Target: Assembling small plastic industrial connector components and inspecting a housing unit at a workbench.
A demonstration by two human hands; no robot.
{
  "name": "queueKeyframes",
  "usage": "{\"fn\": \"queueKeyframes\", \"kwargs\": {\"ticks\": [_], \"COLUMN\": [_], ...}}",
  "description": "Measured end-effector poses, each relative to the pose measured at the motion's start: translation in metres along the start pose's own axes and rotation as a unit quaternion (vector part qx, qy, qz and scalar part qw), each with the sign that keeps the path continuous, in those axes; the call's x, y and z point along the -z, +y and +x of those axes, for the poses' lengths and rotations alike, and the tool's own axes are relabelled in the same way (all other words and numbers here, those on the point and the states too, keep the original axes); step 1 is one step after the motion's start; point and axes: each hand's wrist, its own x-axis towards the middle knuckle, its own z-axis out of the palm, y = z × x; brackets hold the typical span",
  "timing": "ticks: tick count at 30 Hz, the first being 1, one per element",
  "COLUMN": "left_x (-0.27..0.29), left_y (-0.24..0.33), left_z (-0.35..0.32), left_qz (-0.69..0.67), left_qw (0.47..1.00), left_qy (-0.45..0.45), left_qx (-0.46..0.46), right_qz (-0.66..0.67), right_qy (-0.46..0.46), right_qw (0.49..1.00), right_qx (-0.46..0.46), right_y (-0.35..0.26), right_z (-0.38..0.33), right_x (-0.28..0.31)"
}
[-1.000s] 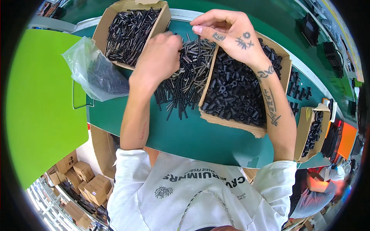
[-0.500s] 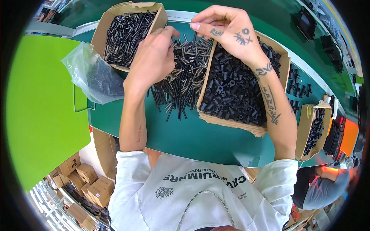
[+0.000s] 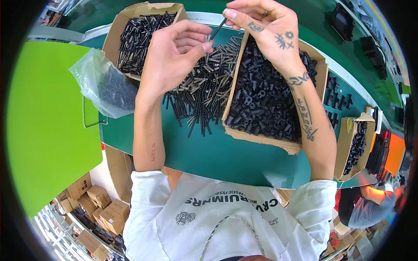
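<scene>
My left hand (image 3: 167, 58) pinches a small metal spring (image 3: 207, 38) between thumb and fingertips. My right hand (image 3: 274, 37) grips the upper end of a thin black rod (image 3: 220, 27), whose lower end meets the spring; how far it goes in is too small to tell. Both hands are above a loose pile of metal springs (image 3: 213, 69) and black rods (image 3: 200, 113) on the green table (image 3: 209, 156). Left of the pile is a cardboard box (image 3: 112, 37) full of black rods. Under my right wrist is another cardboard box (image 3: 261, 140) with black plastic fittings (image 3: 261, 104).
A clear plastic bag (image 3: 93, 78) of dark parts lies left. Several black fittings (image 3: 337, 98) lie right of the large box, near a smaller box (image 3: 346, 150) of black parts. A light green surface (image 3: 56, 122) borders the left. Another person (image 3: 363, 209) is at lower right.
Both hands have risen from the pile. The left has turned, showing a spring at its fingertips; the right has moved up and right, tilting the rod toward the spring.
</scene>
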Motion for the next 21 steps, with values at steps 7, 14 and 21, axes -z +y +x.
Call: {"fn": "queueKeyframes", "kwargs": {"ticks": [7, 14, 21], "left_x": [-0.004, -0.004, -0.006], "left_y": [0.011, 0.008, 0.006], "left_z": [-0.002, -0.002, -0.002], "left_qz": [0.002, -0.030, -0.022], "left_qw": [0.999, 0.999, 0.999], "left_qy": [-0.023, -0.019, -0.020], "left_qx": [0.022, 0.007, -0.021], "right_qz": [-0.024, -0.035, -0.031], "right_qy": [0.008, 0.000, -0.001], "right_qw": [1.000, 0.999, 1.000], "right_qx": [0.008, 0.010, 0.003], "right_y": [-0.002, -0.002, -0.002], "right_z": [0.000, -0.002, -0.001], "right_x": [0.002, 0.002, 0.001]}}
